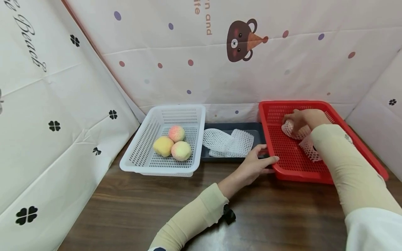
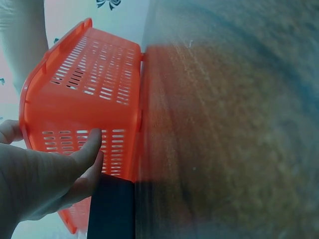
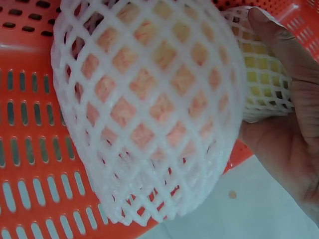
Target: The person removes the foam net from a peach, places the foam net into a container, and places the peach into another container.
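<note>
My left hand (image 1: 251,167) grips the front left corner of a red plastic basket (image 1: 314,176), thumb over the rim and fingers against the outer wall, as the left wrist view also shows. Inside that basket, my right hand (image 1: 309,118) holds a yellow fruit in a white foam net (image 3: 259,74), thumb and fingers round it. Nearer the right wrist camera lies a second netted fruit, a pink-orange peach (image 3: 154,99), its net hanging loose past the fruit at one end. From the head view, part of this second net (image 1: 310,150) is hidden by my right forearm.
A white basket (image 1: 201,139) on the left holds a pink peach (image 1: 176,134), a yellow peach (image 1: 163,146) and a pale peach (image 1: 181,151). Between the baskets, a dark tray (image 1: 260,134) carries white foam nets (image 1: 220,141). A printed cloth (image 1: 176,80) stands behind the wooden table (image 1: 125,209).
</note>
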Motion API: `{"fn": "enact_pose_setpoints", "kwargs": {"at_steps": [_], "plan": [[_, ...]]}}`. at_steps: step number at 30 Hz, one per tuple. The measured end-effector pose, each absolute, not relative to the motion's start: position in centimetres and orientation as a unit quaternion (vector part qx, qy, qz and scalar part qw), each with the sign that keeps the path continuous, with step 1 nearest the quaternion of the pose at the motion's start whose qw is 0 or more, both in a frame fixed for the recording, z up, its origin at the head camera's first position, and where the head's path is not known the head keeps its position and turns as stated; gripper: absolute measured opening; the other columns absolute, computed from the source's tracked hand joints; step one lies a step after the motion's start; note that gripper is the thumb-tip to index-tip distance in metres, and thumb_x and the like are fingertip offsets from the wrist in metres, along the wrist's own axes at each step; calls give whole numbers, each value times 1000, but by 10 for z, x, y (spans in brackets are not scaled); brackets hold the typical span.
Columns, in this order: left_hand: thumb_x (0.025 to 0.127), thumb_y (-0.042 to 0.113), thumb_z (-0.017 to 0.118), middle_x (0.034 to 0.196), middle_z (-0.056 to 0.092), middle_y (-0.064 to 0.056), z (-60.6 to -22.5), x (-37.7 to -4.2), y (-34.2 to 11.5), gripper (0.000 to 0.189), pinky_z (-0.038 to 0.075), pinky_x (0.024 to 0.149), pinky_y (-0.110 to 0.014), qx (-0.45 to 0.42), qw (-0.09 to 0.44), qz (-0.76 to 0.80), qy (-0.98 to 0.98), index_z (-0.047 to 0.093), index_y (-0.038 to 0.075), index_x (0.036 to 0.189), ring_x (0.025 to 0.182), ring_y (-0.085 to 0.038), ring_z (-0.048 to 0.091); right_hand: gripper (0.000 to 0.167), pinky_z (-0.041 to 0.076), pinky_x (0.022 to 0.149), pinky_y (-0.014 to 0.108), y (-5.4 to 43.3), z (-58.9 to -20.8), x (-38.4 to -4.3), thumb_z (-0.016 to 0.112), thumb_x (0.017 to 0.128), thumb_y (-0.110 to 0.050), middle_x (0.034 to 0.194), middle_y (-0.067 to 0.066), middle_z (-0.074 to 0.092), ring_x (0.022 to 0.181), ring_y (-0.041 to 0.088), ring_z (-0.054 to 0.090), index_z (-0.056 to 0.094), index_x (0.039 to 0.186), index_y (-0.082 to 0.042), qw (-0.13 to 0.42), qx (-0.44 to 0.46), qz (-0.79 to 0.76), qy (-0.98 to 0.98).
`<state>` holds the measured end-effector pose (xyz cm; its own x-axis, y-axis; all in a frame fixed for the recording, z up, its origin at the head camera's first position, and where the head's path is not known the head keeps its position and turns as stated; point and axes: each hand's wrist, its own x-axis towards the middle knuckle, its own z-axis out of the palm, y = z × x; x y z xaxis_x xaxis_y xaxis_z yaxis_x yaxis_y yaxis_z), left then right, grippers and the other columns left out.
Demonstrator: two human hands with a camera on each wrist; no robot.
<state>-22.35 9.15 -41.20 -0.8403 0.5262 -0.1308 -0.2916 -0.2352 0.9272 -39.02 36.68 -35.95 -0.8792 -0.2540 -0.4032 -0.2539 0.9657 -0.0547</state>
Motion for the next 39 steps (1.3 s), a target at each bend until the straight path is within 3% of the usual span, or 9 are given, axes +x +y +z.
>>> {"fn": "enact_pose_setpoints", "kwargs": {"at_steps": [3, 12, 19, 27, 34, 39], "plan": [[95, 5, 69, 123, 54, -8, -413, -222, 93, 43, 61, 87, -44, 105, 264, 778, 561, 53, 13, 134, 113, -35, 65, 73, 51, 81, 68, 372, -364, -387, 94, 67, -31, 132, 28, 46, 112, 48, 44, 58, 130, -20, 205, -127, -8, 971], [95, 6, 69, 123, 55, -5, -411, -221, 93, 44, 61, 86, -45, 102, 252, 779, 564, 53, 15, 136, 105, -28, 68, 71, 57, 67, 51, 377, -363, -388, 93, 65, -23, 132, 29, 40, 111, 49, 40, 57, 126, -21, 206, -109, -69, 970], [96, 4, 67, 128, 55, -10, -409, -217, 94, 46, 60, 88, -46, 104, 244, 784, 561, 51, 11, 138, 118, -42, 62, 59, 55, 74, 55, 377, -364, -388, 90, 69, -21, 126, 23, 49, 107, 43, 46, 61, 120, -21, 182, -135, -54, 973], [95, 3, 67, 126, 56, -14, -408, -214, 96, 43, 59, 88, -49, 103, 240, 782, 566, 52, 13, 135, 114, -42, 63, 45, 53, 75, 52, 379, -347, -377, 84, 77, -13, 121, 24, 52, 102, 39, 50, 64, 117, -14, 129, -194, -51, 971], [94, 4, 68, 126, 55, -14, -409, -215, 96, 41, 59, 88, -51, 100, 245, 785, 560, 53, 13, 132, 118, -43, 61, 51, 55, 79, 54, 367, -314, -359, 86, 77, -14, 130, 23, 49, 103, 38, 54, 63, 122, -17, 96, -228, -30, 969], [94, 4, 68, 125, 55, -14, -409, -217, 95, 40, 57, 92, -55, 100, 248, 786, 558, 53, 14, 130, 120, -43, 61, 56, 56, 77, 54, 353, -294, -339, 88, 73, -14, 128, 22, 50, 98, 35, 57, 63, 124, -16, 69, -229, -21, 971]]}}
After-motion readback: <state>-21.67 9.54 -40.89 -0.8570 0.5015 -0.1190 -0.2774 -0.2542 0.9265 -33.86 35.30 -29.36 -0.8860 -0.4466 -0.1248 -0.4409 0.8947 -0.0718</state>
